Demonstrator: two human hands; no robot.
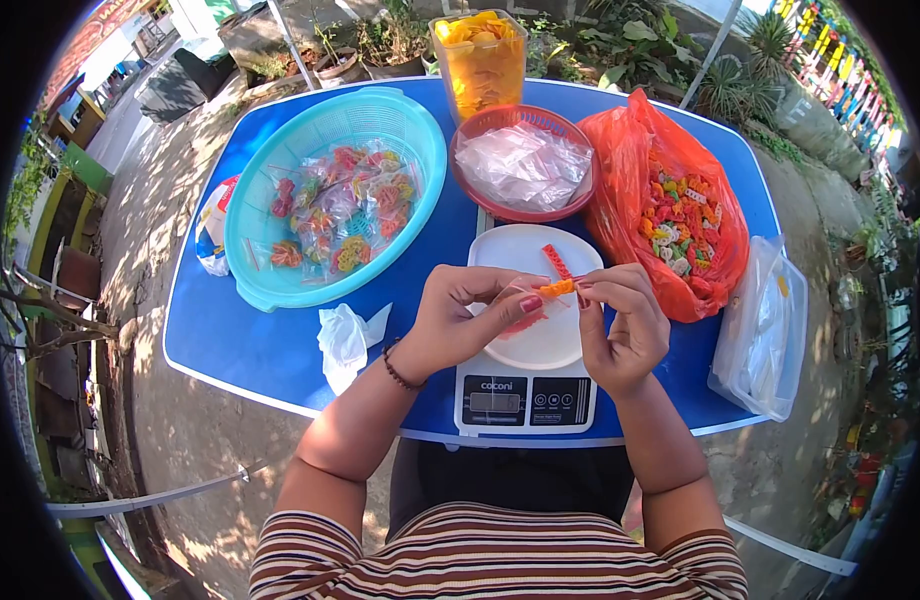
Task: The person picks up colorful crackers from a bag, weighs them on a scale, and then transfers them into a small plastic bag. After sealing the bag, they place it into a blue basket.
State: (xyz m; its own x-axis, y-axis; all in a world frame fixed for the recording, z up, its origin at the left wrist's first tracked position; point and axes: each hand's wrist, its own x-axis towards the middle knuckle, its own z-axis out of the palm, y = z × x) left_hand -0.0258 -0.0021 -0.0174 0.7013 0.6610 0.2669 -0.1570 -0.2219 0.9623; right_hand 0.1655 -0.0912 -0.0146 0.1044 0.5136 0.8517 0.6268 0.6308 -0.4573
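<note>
Over the white kitchen scale [526,402], my left hand [450,315] pinches a small clear plastic bag [525,327] with reddish pieces in it. My right hand [625,325] has its fingertips closed on an orange piece [557,289] at the bag's mouth. A red ridged strip [557,262] sticks up just behind the fingertips. Beneath both hands is the scale's round white plate [495,245]. To the right, an orange-red plastic bag [620,150] stands open, full of small multicoloured pieces [683,220].
A turquoise basket [255,235] at the left holds several filled clear bags. Behind the scale stand a red basket [480,205] of clear bags and a tub [480,65] of yellow-orange pieces. White plastic [345,345] lies front left; a clear container [765,335] sits at the right edge.
</note>
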